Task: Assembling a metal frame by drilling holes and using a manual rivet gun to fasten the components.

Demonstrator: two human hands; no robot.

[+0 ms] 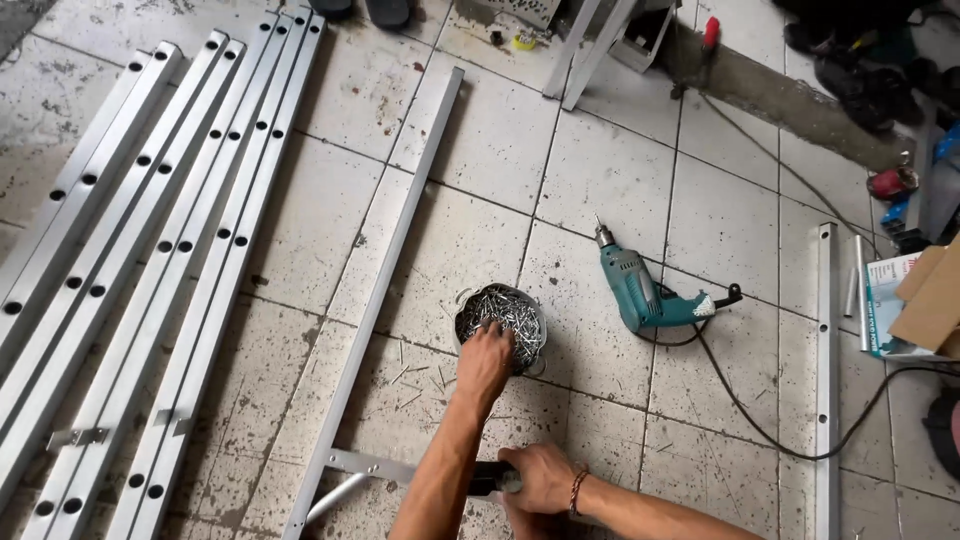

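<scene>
My left hand [485, 362] reaches into a small metal bowl [530, 310] heaped with silvery rivets [505, 308]; its fingers curl down into the pile at the bowl's near edge. Closer to me, my right hand [542, 478], with a bead bracelet at the wrist, is closed around the dark handle of a hand tool [487, 480]. The tool's head is hidden under the left forearm. It sits beside a short aluminium cross piece [365, 465] that joins a long aluminium bar [395, 260] lying on the tiled floor.
Several drilled aluminium rails [150, 250] lie side by side on the left. A teal electric drill [640, 292] rests right of the bowl, its black cord [770, 435] looping right. Another drilled bar [826, 380], a cardboard box [930, 300] and shoes [860, 80] are on the right.
</scene>
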